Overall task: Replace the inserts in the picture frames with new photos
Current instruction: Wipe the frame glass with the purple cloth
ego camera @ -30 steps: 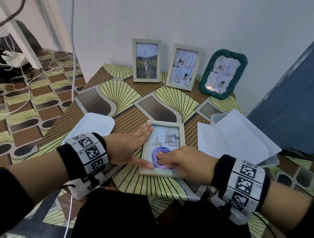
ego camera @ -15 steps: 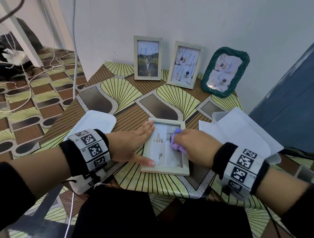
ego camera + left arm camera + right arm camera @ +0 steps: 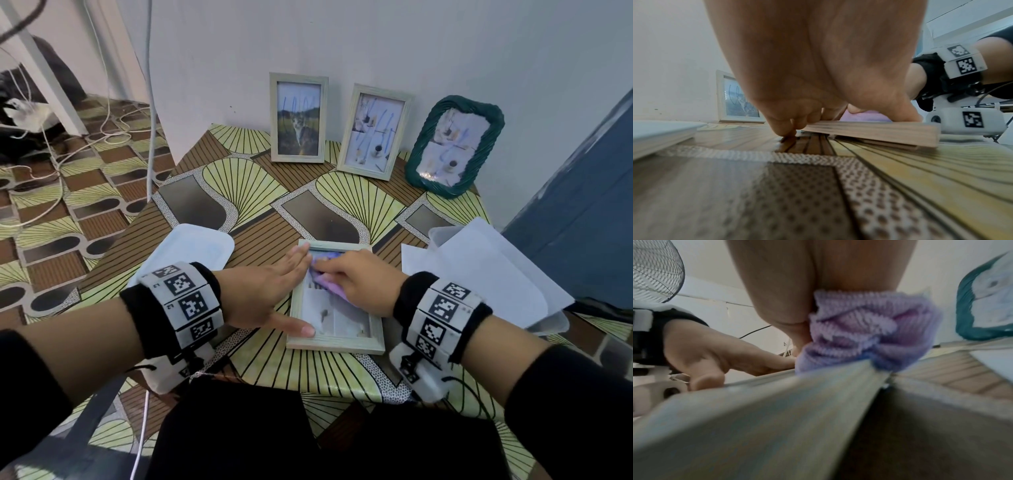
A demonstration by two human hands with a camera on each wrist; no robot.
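Note:
A pale wooden picture frame [image 3: 337, 342] lies flat on the patterned table [image 3: 239, 192], glass up, in front of me. My left hand [image 3: 270, 294] lies flat with straight fingers along the frame's left edge, thumb on its near left corner. My right hand [image 3: 356, 277] grips a bunched purple cloth [image 3: 329, 287] and presses it on the glass near the far edge. The cloth [image 3: 869, 331] fills the right wrist view above the frame's rail [image 3: 756, 418]. In the left wrist view the frame's side [image 3: 875, 131] shows under my left hand [image 3: 797, 120].
Three frames stand against the wall: a cat photo [image 3: 298, 118], a second pale frame [image 3: 373, 132] and a green wavy frame [image 3: 454, 145]. A white tray [image 3: 191, 246] lies at the left, loose white sheets on a clear box [image 3: 479, 274] at the right. Cables trail over the floor at left.
My right hand has wiped the purple cloth from the near part of the glass up to the far part. My left hand has stayed on the frame's left edge.

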